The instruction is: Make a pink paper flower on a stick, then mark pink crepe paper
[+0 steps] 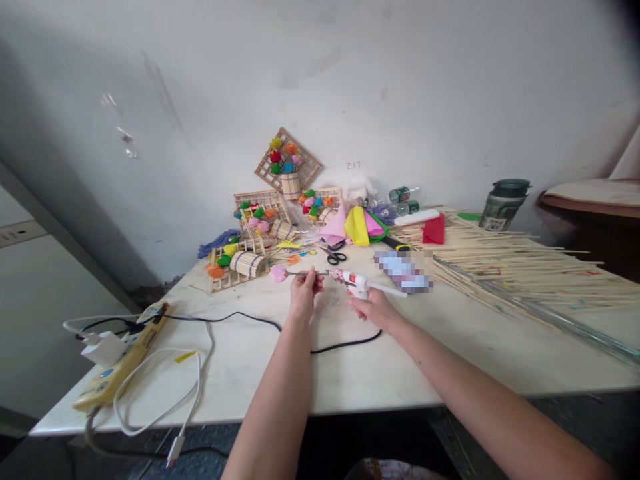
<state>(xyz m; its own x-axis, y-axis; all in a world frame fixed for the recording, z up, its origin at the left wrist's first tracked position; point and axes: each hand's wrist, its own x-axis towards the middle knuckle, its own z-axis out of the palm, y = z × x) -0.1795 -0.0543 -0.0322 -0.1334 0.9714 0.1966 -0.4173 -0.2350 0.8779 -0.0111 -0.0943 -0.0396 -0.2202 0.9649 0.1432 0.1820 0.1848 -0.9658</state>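
Observation:
My right hand (371,308) is wrapped round the grip of a white hot glue gun (356,283), whose patterned front end points left. A white glue stick (390,289) sticks out of its back. In my left hand (306,291) a thin stick is pinched, with a pink paper flower (279,273) at its left end. The stick's right end is at the glue gun's nozzle; whether they touch I cannot tell. Just beyond my hands lie black-handled scissors (337,257). A finished flower-basket frame (247,263) of sticks lies left of the flower.
More flower-basket frames (289,163) lean at the wall. Coloured paper sheets (357,227), plastic bottles (403,194), bundled sticks (500,257) and a dark tumbler (505,203) stand behind and right. A power strip (123,360) with cables lies left; a black cord (345,346) crosses before me.

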